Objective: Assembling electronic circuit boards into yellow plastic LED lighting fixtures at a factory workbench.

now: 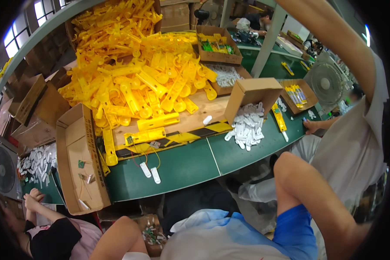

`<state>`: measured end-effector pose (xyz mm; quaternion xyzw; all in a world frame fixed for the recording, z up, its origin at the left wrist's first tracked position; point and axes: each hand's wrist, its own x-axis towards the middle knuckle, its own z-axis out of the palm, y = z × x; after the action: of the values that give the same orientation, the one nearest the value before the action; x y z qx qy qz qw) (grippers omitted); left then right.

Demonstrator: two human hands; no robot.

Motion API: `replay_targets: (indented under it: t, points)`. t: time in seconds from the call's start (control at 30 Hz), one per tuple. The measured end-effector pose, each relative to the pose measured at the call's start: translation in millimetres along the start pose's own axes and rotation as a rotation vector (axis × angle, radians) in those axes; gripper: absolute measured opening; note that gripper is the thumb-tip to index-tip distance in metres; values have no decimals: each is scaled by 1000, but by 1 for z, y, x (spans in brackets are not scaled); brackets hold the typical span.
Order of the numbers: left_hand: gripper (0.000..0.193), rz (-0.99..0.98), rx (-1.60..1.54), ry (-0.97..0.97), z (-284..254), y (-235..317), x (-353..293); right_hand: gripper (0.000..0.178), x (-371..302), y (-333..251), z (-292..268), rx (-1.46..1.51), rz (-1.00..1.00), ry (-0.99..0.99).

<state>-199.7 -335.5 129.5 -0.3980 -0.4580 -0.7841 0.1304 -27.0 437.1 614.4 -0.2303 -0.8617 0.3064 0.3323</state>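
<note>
Neither my left hand nor my right hand is in view; only bent bare limbs show along the lower edge. In front of me on the green bench [182, 173] lies a yellow plastic housing [147, 135] with a small circuit board in it. Thin wires run from it to two white plastic pieces [150, 172] near the bench edge. Another yellow housing [158, 121] lies just behind, and one more [109, 147] stands to its left. A single white piece [207, 120] rests on the cardboard to the right.
A large heap of yellow housings [138, 82] fills the back. An open carton [76, 160] with wired boards stands left; white pieces [248, 130] spill from a tipped box right. A co-worker's raised arm [333, 30] crosses above; another hand [311, 126] touches the bench. Someone sits left.
</note>
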Motion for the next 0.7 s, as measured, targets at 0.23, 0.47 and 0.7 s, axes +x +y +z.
replay_targets:
  t: [0.23,0.47,0.7]
  points:
    - [32,211,72,145,16,36,15,56,16,-25,156,363,196,-945]
    - [31,305,-109,231,-4,32,27,63,18,-54,157,588,499,-983]
    - [29,320,-192,258,-72,43,16,73,-30,-52,128,1292,719,-555]
